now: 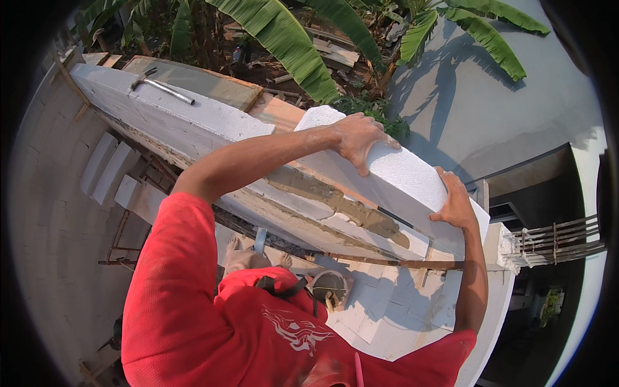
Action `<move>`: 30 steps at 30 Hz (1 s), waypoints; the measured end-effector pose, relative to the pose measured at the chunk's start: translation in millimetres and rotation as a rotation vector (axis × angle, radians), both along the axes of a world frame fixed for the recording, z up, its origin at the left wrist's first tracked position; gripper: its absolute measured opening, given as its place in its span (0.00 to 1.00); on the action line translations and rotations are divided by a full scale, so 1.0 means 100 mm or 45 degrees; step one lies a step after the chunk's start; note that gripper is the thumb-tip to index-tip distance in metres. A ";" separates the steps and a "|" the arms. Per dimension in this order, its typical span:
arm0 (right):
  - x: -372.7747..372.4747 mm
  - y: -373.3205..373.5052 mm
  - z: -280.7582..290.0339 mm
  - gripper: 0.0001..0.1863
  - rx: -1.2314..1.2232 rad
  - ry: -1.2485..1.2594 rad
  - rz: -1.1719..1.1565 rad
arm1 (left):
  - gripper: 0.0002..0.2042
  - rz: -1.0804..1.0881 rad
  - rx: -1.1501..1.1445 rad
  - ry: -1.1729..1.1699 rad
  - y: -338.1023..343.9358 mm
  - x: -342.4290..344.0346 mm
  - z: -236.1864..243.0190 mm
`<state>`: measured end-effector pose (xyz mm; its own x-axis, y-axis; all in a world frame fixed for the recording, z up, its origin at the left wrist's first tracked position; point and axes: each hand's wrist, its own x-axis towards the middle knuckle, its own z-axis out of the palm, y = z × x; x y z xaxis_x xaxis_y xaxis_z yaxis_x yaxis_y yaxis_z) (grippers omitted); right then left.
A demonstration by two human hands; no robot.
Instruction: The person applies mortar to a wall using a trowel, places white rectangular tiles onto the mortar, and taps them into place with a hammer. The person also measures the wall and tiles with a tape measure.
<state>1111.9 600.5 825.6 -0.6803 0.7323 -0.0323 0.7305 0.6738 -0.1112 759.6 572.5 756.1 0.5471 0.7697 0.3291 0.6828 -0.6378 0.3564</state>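
Note:
A long white aerated concrete block (pixel 403 174) is gripped between my hands above the wall. My left hand (pixel 362 143) clasps its top edge near the left end, thumb on the near face. My right hand (pixel 456 201) clasps the same edge farther right, with its thumb also on the near face. Below the block, a bed of grey-brown mortar (pixel 351 209) runs along the top of the white block wall (pixel 293 226). The block's underside is hidden, so I cannot tell whether it touches the wall.
On the laid block course (pixel 174 106) to the left rests a metal-handled hammer (pixel 169 91). Reinforcing bars (pixel 558 242) jut from a concrete column at right. A bucket (pixel 330 287) stands near my feet. Loose white blocks (pixel 111 169) lie lower left; banana leaves (pixel 280 45) hang beyond the wall.

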 end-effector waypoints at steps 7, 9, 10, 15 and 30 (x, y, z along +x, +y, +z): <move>-0.03 0.12 -0.98 0.63 -0.107 0.027 0.111 | 0.47 0.041 -0.222 0.043 -0.09 -0.11 -0.66; -0.05 0.12 -1.17 0.63 -0.171 0.036 0.117 | 0.47 0.061 -0.284 0.133 -0.13 -0.14 -0.75; -0.08 0.12 -1.25 0.63 -0.211 0.037 0.110 | 0.47 0.062 -0.296 0.121 -0.16 -0.17 -0.79; -0.21 0.04 -1.45 0.64 -0.216 0.045 0.133 | 0.47 0.067 -0.329 0.136 -0.31 -0.27 -0.93; -0.44 -0.13 -1.48 0.64 -0.231 0.016 0.103 | 0.47 0.125 -0.355 0.185 -0.39 -0.37 -1.06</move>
<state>1068.1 587.8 677.8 -0.7377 0.6583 -0.1501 0.6728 0.6981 -0.2447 722.3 533.2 650.3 0.4917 0.8705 0.0224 0.7926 -0.4580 0.4025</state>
